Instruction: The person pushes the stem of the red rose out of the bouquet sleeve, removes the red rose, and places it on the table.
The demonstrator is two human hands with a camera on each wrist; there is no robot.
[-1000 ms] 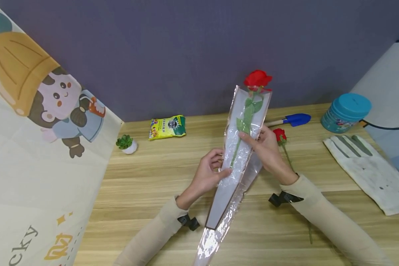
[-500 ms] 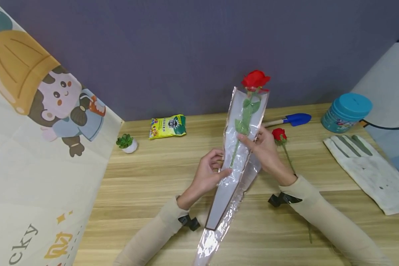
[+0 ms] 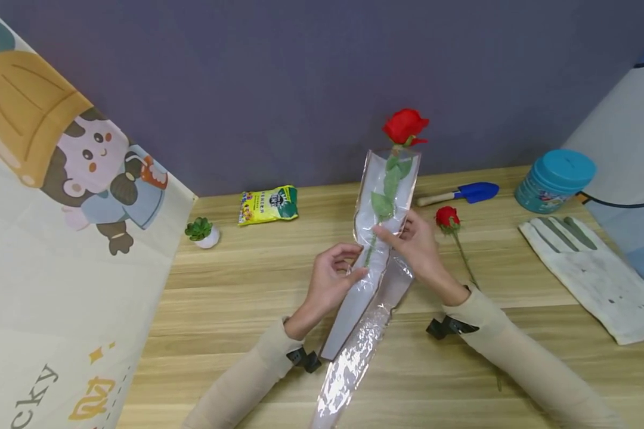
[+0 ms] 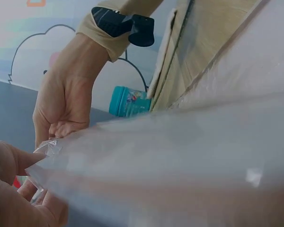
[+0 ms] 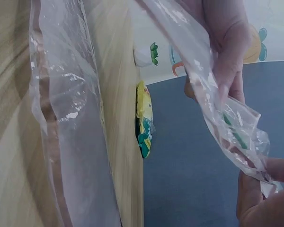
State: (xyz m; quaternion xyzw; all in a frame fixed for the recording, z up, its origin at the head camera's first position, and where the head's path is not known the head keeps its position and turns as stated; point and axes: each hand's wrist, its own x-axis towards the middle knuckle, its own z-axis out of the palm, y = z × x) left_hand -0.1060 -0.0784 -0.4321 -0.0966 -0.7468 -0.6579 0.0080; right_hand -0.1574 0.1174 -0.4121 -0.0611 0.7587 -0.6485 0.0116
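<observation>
A red rose (image 3: 406, 126) with a green stem and leaves stands inside a clear, copper-edged flower sleeve (image 3: 346, 316), its bloom above the sleeve's open top. Near the stem's lower end, my left hand (image 3: 330, 279) pinches the sleeve, thumb in front and fingers behind. My right hand (image 3: 421, 245) grips the sleeve's right side higher up, its thumb across the stem. Both hands hold the sleeve tilted above the table; in the right wrist view, the green stem (image 5: 234, 130) shows through its crinkled film. Beneath it lie more clear sleeves (image 3: 349, 369).
A second red rose (image 3: 448, 217) lies right of my right hand, partly under that forearm. Behind are a blue trowel (image 3: 477, 192), a yellow-green packet (image 3: 268, 205) and a teal tub (image 3: 555, 180). White gloves (image 3: 595, 277) lie right; a small potted succulent (image 3: 203, 232) stands left.
The rose's bloom now stands farther above the sleeve's top edge. The sleeve and right hand have shifted left and slightly down, and the sleeve bends more near my hands.
</observation>
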